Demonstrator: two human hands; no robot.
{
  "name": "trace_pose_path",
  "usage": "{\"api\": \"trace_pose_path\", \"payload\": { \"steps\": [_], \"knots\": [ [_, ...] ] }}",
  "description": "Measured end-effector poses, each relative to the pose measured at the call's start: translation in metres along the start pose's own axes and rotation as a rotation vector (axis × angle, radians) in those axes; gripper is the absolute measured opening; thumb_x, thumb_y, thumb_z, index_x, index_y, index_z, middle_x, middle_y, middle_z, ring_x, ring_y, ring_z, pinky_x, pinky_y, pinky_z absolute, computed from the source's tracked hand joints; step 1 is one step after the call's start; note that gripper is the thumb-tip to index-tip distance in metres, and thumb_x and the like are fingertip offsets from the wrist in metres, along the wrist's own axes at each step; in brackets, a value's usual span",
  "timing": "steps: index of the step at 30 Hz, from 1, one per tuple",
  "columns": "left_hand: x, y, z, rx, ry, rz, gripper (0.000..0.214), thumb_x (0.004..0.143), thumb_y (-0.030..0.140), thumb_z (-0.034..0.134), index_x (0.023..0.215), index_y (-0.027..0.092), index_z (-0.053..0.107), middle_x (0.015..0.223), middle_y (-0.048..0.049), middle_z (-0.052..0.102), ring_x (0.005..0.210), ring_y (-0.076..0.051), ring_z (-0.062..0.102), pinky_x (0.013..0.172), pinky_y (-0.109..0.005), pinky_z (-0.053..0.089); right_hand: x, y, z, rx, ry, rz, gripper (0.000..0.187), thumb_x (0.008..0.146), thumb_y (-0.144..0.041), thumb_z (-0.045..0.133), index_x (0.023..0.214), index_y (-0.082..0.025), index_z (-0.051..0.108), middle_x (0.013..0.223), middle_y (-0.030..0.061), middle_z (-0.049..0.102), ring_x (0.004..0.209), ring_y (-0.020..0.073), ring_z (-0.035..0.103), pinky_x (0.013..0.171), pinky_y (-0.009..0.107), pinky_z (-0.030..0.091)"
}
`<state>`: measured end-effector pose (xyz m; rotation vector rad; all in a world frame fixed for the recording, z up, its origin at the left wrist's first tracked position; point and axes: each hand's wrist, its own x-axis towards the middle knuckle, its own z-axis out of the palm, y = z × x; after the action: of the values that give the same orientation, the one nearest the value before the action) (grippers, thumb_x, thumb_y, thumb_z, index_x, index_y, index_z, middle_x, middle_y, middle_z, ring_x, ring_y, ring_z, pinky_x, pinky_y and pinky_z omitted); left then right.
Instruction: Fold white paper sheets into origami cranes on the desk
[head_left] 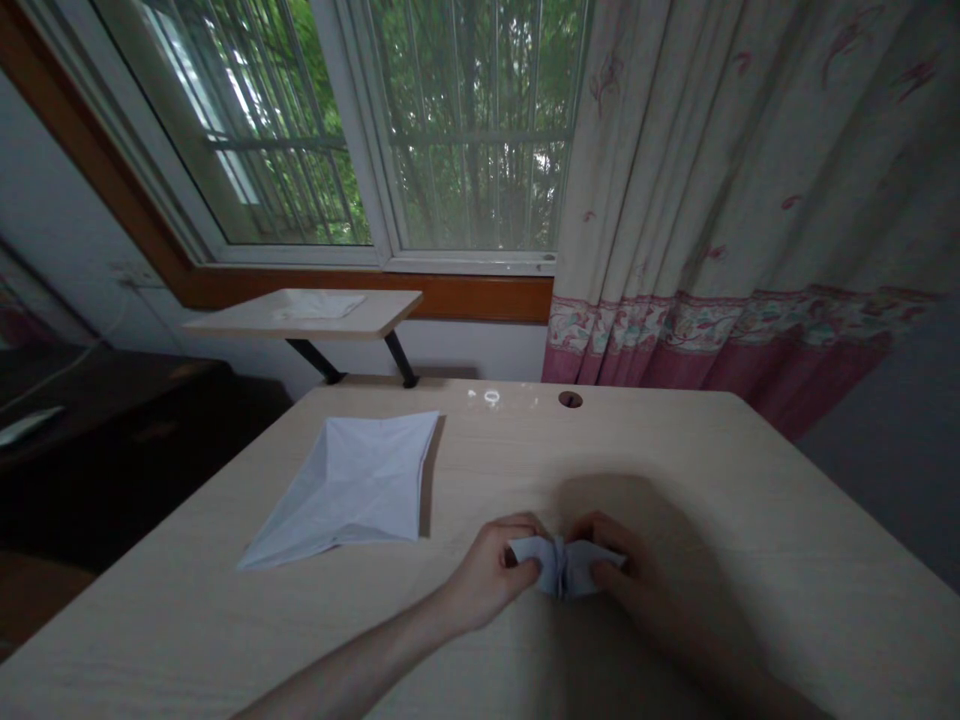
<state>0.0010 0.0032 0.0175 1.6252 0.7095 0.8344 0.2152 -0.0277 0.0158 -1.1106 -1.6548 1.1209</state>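
A small folded piece of white paper [559,568] is held just over the near part of the desk, with a raised crease down its middle and a flap spread to each side. My left hand [491,570] pinches the left flap, thumb on top and fingers behind. On the other side, my right hand [626,565] grips the right flap the same way. Farther left lies a larger folded white paper [375,475], dish-like with raised edges and a long point toward the lower left; neither hand touches it.
The pale wooden desk [480,420] has a round cable hole [570,399] near its back edge. A raised shelf [375,322] at the back left carries a flat white paper [322,304]. Behind stand a barred window [480,130] and a floral curtain [712,200].
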Motion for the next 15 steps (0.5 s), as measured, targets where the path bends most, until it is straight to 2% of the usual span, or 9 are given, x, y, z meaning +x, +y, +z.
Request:
{"api": "trace_pose_path", "payload": {
  "steps": [3,5,8,10,12,15],
  "knots": [
    [0.001,-0.001,0.001,-0.019,0.026,-0.038,0.031,0.092,0.036,0.054,0.072,0.015,0.063,0.074,-0.0025,0.057,0.068,-0.016,0.055,0.063,-0.025,0.041,-0.001,-0.004,0.001,-0.027,0.009,0.062,0.015,0.088,-0.032,0.052,0.087,-0.023,0.064,0.085,0.0027,0.064,0.082,0.0214,0.060,0.071,0.032,0.046],
    [0.001,-0.002,0.002,-0.004,0.062,-0.041,0.040,0.095,0.044,0.052,0.068,0.015,0.062,0.071,-0.0021,0.055,0.065,-0.015,0.054,0.061,-0.025,0.041,-0.002,-0.004,0.003,-0.056,0.049,0.088,0.018,0.092,-0.036,0.053,0.087,-0.023,0.065,0.088,0.0034,0.064,0.086,0.0221,0.061,0.073,0.032,0.047],
    [0.002,-0.002,0.001,0.069,0.151,-0.004,0.040,0.094,0.045,0.056,0.068,0.015,0.063,0.076,-0.0041,0.060,0.073,-0.018,0.058,0.067,-0.026,0.043,-0.003,0.000,0.002,-0.105,0.088,0.018,0.020,0.092,-0.038,0.055,0.086,-0.024,0.066,0.091,0.0043,0.065,0.090,0.0224,0.062,0.075,0.032,0.048],
    [0.001,-0.002,-0.001,0.100,0.224,0.005,0.038,0.093,0.045,0.058,0.069,0.015,0.063,0.077,-0.0040,0.061,0.076,-0.019,0.059,0.070,-0.026,0.044,-0.002,0.002,-0.001,-0.155,0.061,-0.046,0.023,0.094,-0.038,0.054,0.081,-0.023,0.067,0.094,0.0051,0.064,0.089,0.0216,0.062,0.074,0.032,0.048],
    [0.000,-0.002,-0.003,0.068,0.266,-0.026,0.038,0.093,0.047,0.057,0.072,0.016,0.062,0.073,-0.0018,0.059,0.069,-0.017,0.058,0.065,-0.025,0.043,-0.001,0.004,-0.007,-0.218,0.044,-0.090,0.027,0.095,-0.037,0.053,0.077,-0.023,0.068,0.096,0.0058,0.064,0.088,0.0209,0.063,0.075,0.032,0.049],
    [-0.001,-0.003,-0.007,0.028,0.290,-0.052,0.040,0.095,0.051,0.052,0.075,0.017,0.060,0.072,0.0005,0.054,0.063,-0.015,0.053,0.058,-0.024,0.041,0.001,0.008,-0.014,-0.291,0.110,-0.107,0.028,0.096,-0.040,0.052,0.083,-0.024,0.071,0.100,0.0072,0.063,0.090,0.0217,0.063,0.078,0.034,0.051]
  ]
}}
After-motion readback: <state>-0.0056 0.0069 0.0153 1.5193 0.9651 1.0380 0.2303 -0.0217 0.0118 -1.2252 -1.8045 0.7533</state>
